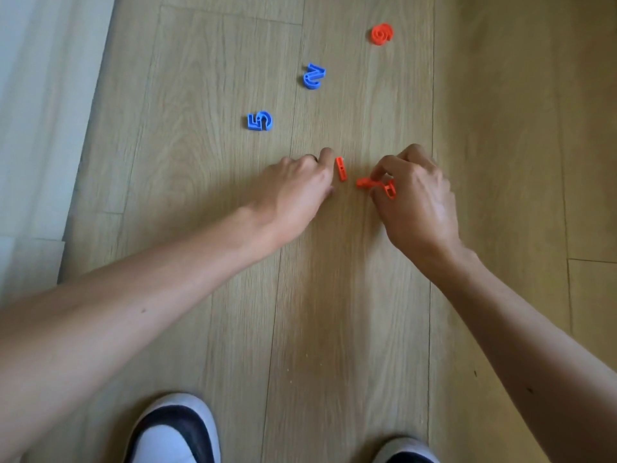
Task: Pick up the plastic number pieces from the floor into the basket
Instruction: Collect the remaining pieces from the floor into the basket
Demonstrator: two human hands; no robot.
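Head: right hand (pixel 417 195) (fingers curled) pinches orange piece (pixel 365 182).

Bare floor (pixel 334 312) is left open between the two forearms, down to the slippers (pixel 173 429), and a wide clear strip is seen to the right of the right hand (pixel 414 195). The narrow gap between the left hand (pixel 297 192) and the right hand is taken up by the orange bar piece (pixel 341 168) and the orange piece (pixel 367 183) pinched by the right hand. Farther ahead the floor is dotted by the blue 5 (pixel 259 121), the blue 2 (pixel 314 76) and the red round piece (pixel 381 34), well apart from one another, and the left side is closed off by a white surface (pixel 33 111)
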